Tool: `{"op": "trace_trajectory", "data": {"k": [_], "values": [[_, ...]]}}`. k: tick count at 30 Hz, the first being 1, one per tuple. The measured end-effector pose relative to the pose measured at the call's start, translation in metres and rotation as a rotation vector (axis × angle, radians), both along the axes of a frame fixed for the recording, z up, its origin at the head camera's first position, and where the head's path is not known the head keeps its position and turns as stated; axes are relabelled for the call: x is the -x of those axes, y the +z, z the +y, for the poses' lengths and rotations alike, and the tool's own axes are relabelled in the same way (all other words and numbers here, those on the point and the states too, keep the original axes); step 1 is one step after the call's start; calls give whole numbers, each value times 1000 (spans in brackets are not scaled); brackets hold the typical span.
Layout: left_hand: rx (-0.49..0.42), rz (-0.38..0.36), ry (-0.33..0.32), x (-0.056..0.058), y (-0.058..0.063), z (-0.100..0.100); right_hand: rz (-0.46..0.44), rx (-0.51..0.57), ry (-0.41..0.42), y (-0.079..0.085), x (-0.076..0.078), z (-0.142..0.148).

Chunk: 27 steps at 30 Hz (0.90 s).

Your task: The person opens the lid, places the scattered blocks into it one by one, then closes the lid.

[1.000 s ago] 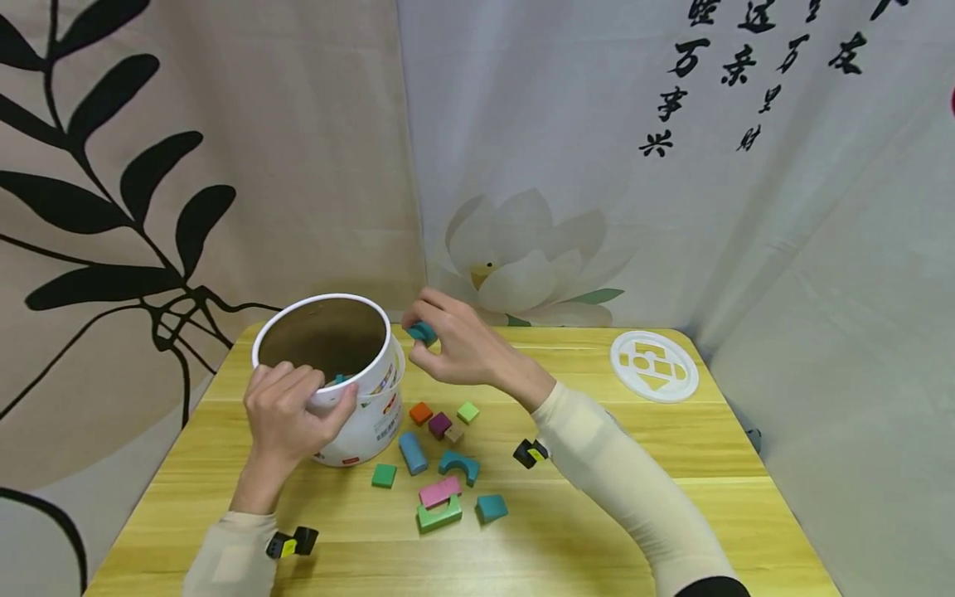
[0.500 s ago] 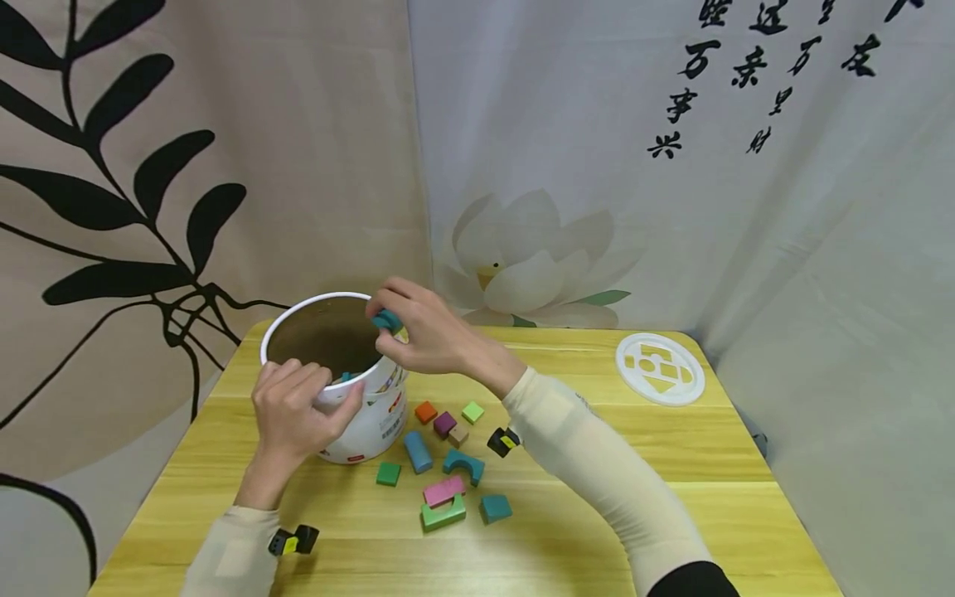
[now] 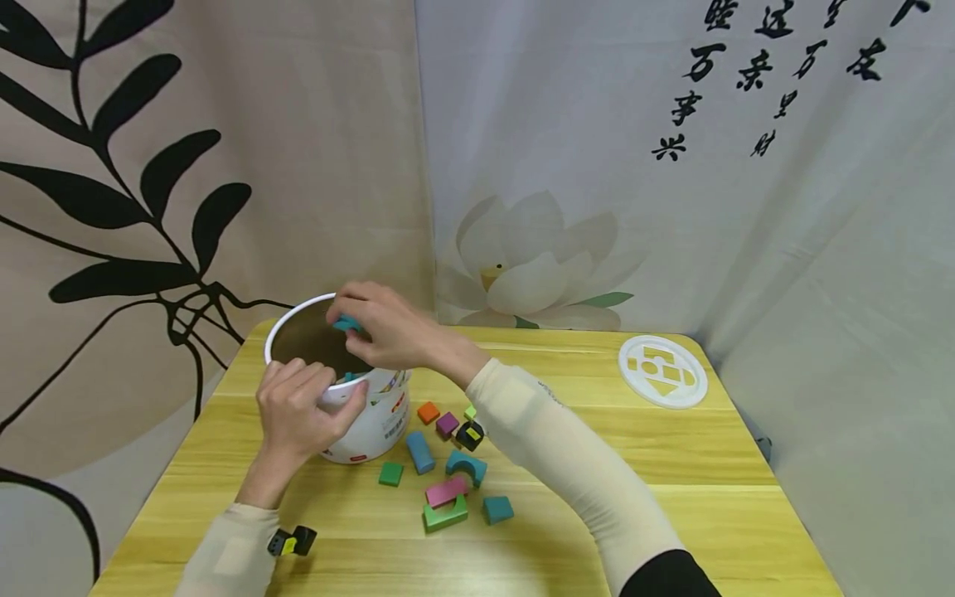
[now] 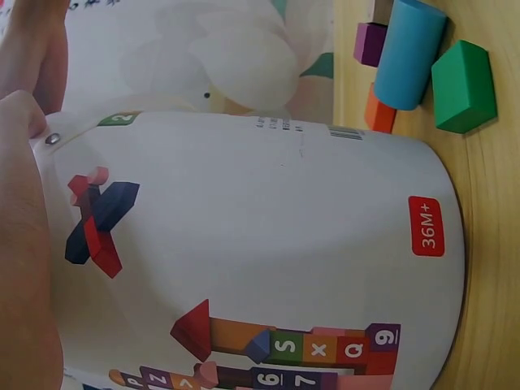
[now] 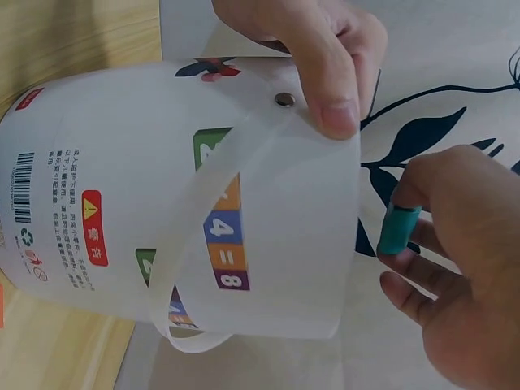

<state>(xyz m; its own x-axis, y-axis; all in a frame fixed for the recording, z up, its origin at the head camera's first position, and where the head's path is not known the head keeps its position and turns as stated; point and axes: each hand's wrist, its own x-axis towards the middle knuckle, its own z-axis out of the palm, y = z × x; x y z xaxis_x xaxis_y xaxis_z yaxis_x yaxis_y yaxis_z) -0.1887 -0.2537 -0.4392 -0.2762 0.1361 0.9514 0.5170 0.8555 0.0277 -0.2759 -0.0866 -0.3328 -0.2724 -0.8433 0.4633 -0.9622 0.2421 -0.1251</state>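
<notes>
A white bucket (image 3: 369, 427) with printed pictures and a strap handle stands at the left of the wooden table. My left hand (image 3: 298, 419) grips its near rim, thumb outside and fingers over the edge. Over the bucket's mouth, my right hand (image 3: 399, 327) pinches a small teal block (image 3: 346, 322) between thumb and fingers. The right wrist view shows this teal block (image 5: 399, 229) just beyond the rim. Some blue pieces (image 3: 347, 377) show inside the bucket, the rest of its inside being dark or hidden.
Right of the bucket lie loose blocks: a blue cylinder (image 3: 420, 453), a teal arch (image 3: 467, 464), a green block (image 3: 390, 473), a pink block (image 3: 446, 492), a teal wedge (image 3: 497, 509) and several others. A white cutout lid (image 3: 662, 371) lies at the back right. A printed curtain hangs behind.
My right hand has moved left with the teal block, from beside the bucket to over its mouth. My left hand keeps its grip on the rim.
</notes>
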Motion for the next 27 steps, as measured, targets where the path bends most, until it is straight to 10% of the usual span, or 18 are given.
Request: {"op": "trace_trajectory", "data": {"k": [14,27], "values": [[-1,14,-5,0,0,0,-33,-101,-59,-13,-3,-5],[5,0,0,0,0,-1,-73,-27,-216,-48,-5,68]]}}
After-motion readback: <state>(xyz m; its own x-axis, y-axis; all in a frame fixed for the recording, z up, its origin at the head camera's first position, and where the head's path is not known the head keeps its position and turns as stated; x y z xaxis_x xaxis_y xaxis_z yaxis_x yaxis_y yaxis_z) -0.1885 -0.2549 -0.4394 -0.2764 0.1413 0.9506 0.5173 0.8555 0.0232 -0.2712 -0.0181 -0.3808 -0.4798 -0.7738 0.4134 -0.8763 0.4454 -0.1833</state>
